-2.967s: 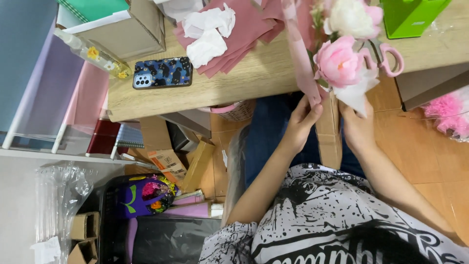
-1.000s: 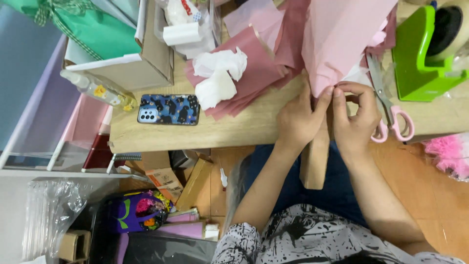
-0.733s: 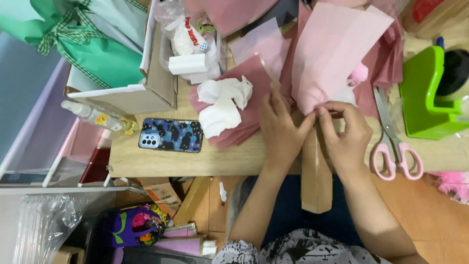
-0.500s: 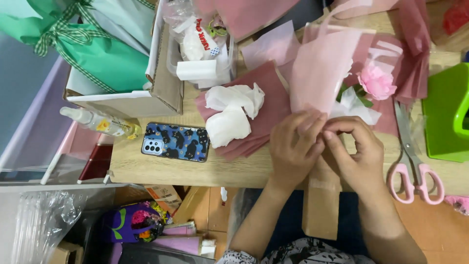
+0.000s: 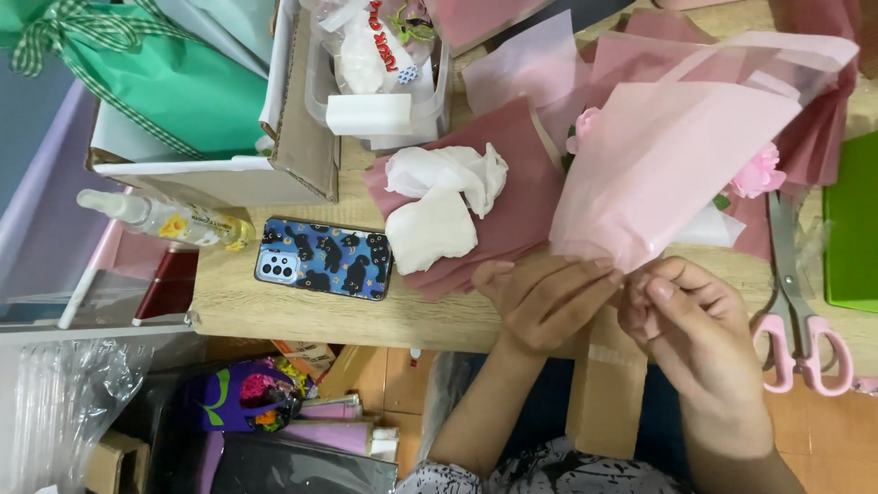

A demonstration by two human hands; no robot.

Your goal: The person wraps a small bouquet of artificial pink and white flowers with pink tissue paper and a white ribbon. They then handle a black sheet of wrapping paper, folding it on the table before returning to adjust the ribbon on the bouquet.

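Both hands pinch the narrow lower end of a pink paper-wrapped bouquet (image 5: 672, 165) at the wooden table's front edge (image 5: 302, 316). My left hand (image 5: 544, 302) grips the wrap from the left, my right hand (image 5: 700, 334) from the right, fingers closed on the gathered paper. Pink flowers (image 5: 759, 172) peek out beside the wrap. Dark pink paper sheets (image 5: 512, 197) lie under it, with crumpled white tissue (image 5: 439, 201) on top.
A phone in a blue patterned case (image 5: 325, 259) lies left of the hands. Pink-handled scissors (image 5: 800, 302) and a green object (image 5: 851, 229) are at the right. A cardboard box (image 5: 302, 119), a spray bottle (image 5: 165, 218) and green wrapping (image 5: 137, 64) are at the left.
The view has shifted so the table fills more of the frame. Both hands stay on the bouquet's base, which has come down closer to the table edge.
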